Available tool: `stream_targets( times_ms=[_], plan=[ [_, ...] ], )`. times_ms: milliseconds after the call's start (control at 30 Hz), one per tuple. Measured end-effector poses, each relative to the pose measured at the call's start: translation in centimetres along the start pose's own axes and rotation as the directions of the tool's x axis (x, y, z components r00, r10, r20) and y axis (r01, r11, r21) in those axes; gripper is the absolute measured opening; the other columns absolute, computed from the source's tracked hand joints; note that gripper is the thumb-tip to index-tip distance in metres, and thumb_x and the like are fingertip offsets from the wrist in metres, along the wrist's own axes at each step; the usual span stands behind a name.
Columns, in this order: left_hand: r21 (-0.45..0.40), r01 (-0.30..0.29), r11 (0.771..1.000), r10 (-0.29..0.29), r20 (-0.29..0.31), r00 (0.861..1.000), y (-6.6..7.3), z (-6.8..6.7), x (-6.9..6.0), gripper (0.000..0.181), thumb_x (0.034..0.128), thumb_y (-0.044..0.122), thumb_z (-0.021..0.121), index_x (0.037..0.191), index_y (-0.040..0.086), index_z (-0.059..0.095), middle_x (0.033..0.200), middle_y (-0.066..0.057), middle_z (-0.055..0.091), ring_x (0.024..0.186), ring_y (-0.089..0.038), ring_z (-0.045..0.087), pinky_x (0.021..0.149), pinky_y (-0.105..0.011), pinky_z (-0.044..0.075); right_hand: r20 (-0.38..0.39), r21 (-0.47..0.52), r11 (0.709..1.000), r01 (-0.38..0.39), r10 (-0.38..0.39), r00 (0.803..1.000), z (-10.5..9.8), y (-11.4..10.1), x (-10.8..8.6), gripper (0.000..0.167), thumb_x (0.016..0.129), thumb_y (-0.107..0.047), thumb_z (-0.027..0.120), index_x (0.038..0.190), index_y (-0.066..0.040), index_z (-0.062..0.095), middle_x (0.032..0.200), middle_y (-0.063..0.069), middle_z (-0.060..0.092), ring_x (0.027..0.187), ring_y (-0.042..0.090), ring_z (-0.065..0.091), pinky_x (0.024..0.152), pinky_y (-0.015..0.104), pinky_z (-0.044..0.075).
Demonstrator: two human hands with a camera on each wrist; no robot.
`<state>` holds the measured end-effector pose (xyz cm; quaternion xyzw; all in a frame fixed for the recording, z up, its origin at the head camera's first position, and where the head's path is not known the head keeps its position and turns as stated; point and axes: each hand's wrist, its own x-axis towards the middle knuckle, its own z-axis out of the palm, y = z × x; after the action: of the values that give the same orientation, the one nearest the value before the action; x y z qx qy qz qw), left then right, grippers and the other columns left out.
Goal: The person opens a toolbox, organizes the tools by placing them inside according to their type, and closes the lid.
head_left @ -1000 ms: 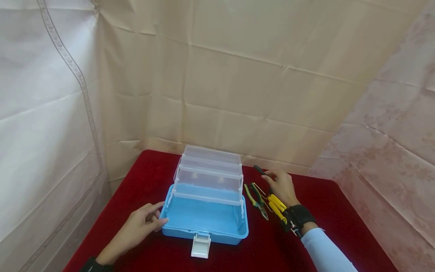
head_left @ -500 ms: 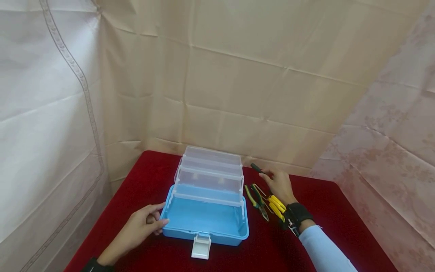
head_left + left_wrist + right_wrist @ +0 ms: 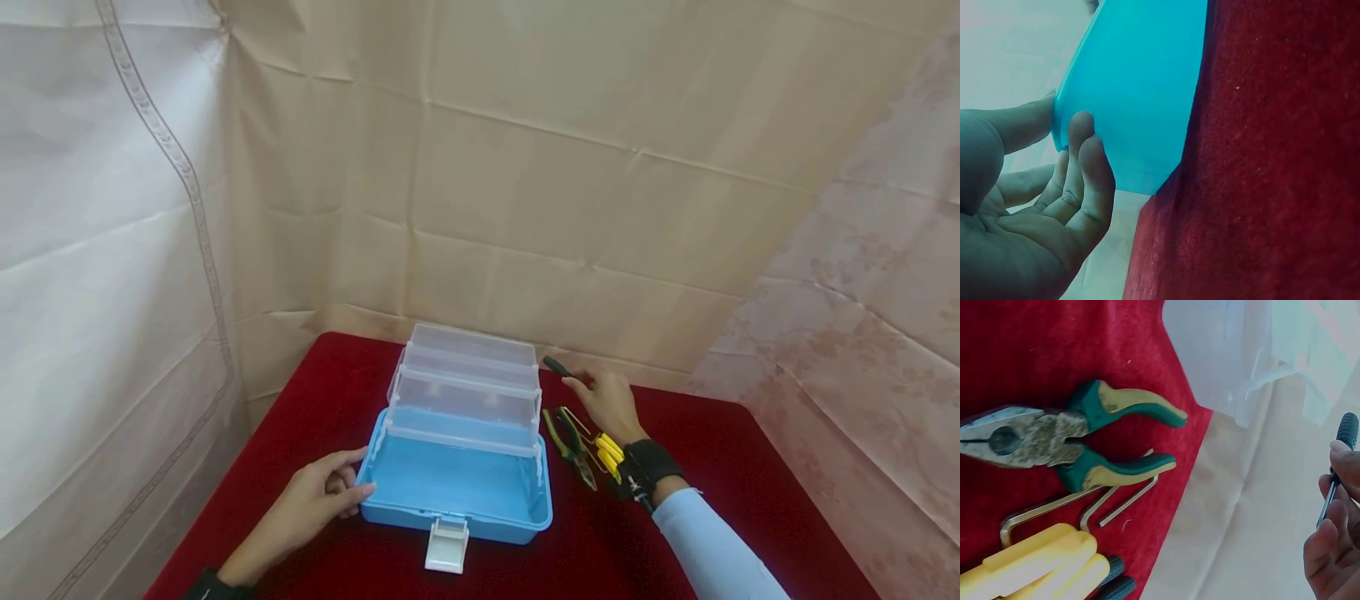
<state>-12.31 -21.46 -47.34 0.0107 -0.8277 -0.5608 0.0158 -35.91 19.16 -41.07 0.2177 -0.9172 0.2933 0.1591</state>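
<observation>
A blue toolbox (image 3: 491, 528) stands open on the red cloth, its clear stepped trays (image 3: 465, 392) folded out behind the base. At its left side my left hand (image 3: 318, 492) holds the rim; in the left wrist view the thumb lies at the rim and the fingertips touch the blue wall (image 3: 1141, 94). My right hand (image 3: 611, 404) grips a screwdriver (image 3: 557, 367), held right of the trays near the table's back edge. The right wrist view shows its black ribbed handle (image 3: 1348, 430) and part of a thin metal shaft; the tip is hidden by fingers.
Pliers (image 3: 573, 450) with green and yellow handles lie right of the toolbox. Beside them are bent hex keys (image 3: 1054, 506) and yellow-handled tools (image 3: 1041, 559), partly under the right wrist. A beige curtain (image 3: 525, 200) hangs behind the table.
My right hand has moved a little left with the screwdriver, closer to the clear trays. My left hand stays at the toolbox rim.
</observation>
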Motion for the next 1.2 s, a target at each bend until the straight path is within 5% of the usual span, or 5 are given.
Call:
stream_targets(
  times_ms=[467,667,1200],
  plan=[
    [-0.022,0.004,1.0,-0.004,0.013,1.0,0.0,-0.1,0.1,0.068,0.0911,0.027,0.081,0.145,-0.005,0.052,0.083,-0.007,0.061,0.069,-0.023,0.065,0.068,-0.028,0.058,-0.015,-0.016,0.992,0.127,-0.127,0.992,0.6,-1.3,1.5,0.021,0.097,-0.017,0.074,0.117,-0.012,0.078,0.108,0.008,0.073,0.089,0.025,0.06,0.077,0.043,0.056],
    [-0.028,0.012,1.0,-0.012,0.019,1.0,-0.1,-0.1,0.1,0.069,0.0914,0.027,0.08,0.145,-0.005,0.052,0.083,-0.007,0.06,0.07,-0.023,0.065,0.067,-0.028,0.058,-0.016,-0.019,0.99,0.137,-0.137,0.99,1.2,-2.0,2.0,0.018,0.096,-0.016,0.075,0.113,-0.011,0.079,0.101,0.006,0.07,0.082,0.024,0.057,0.068,0.037,0.051],
    [0.003,-0.002,1.0,0.002,0.032,0.999,0.0,-0.2,0.3,0.068,0.0919,0.025,0.08,0.144,-0.007,0.052,0.081,-0.006,0.06,0.068,-0.019,0.064,0.065,-0.028,0.058,0.015,-0.032,0.985,0.169,-0.169,0.986,2.8,-3.7,3.7,0.017,0.095,-0.018,0.076,0.11,-0.01,0.08,0.101,0.007,0.074,0.088,0.024,0.061,0.076,0.04,0.054]
  ],
)
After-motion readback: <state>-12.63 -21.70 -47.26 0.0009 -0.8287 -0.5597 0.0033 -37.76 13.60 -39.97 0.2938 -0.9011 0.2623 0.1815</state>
